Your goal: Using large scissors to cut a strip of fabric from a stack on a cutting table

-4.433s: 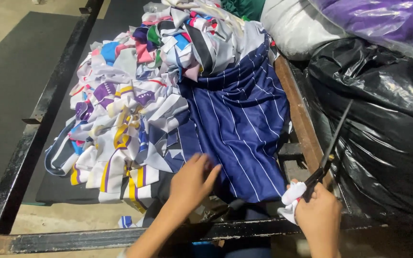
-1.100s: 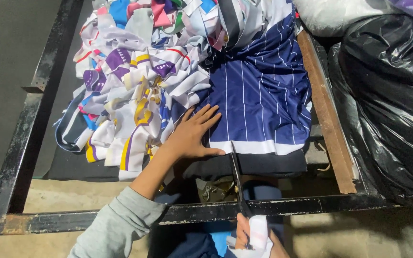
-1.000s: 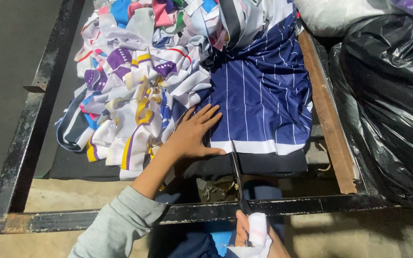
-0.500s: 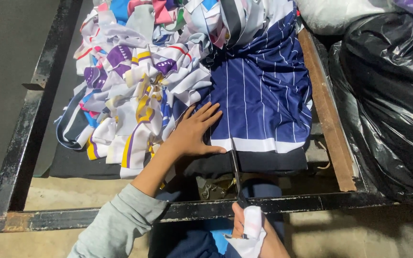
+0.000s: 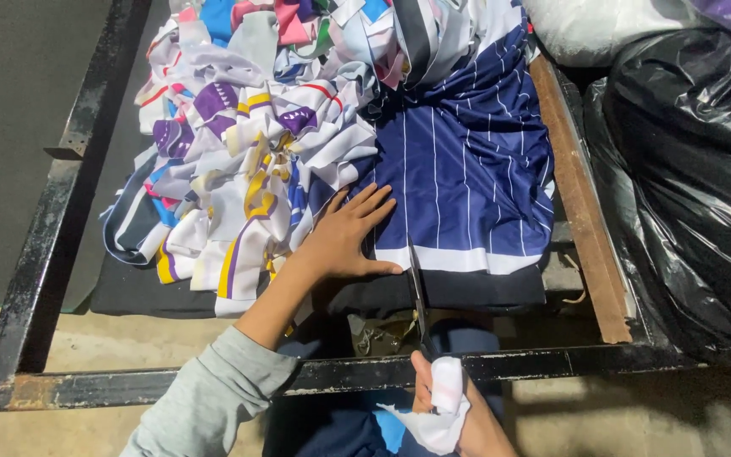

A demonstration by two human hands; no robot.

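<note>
My left hand (image 5: 348, 234) lies flat, fingers spread, on the navy pinstriped fabric (image 5: 467, 178) with a white band near its lower edge. My right hand (image 5: 450, 406), with white cloth wrapped around part of it, grips the handles of long dark scissors (image 5: 417, 288). The blades point away from me and reach the fabric's near edge, just right of my left thumb. The cloth lies on a dark mat inside a black metal frame (image 5: 69, 195).
A heap of mixed white, purple, yellow and blue cloth pieces (image 5: 247, 144) lies left of the navy fabric. A wooden rail (image 5: 577, 203) runs along the right. A large black plastic bag (image 5: 695, 186) stands at the right, a white bag (image 5: 594, 25) behind it.
Over four seconds the scissors swung from the right side to the fabric's near edge. In the last second the blades slid slightly forward into the cloth; my left hand stayed pressed flat.
</note>
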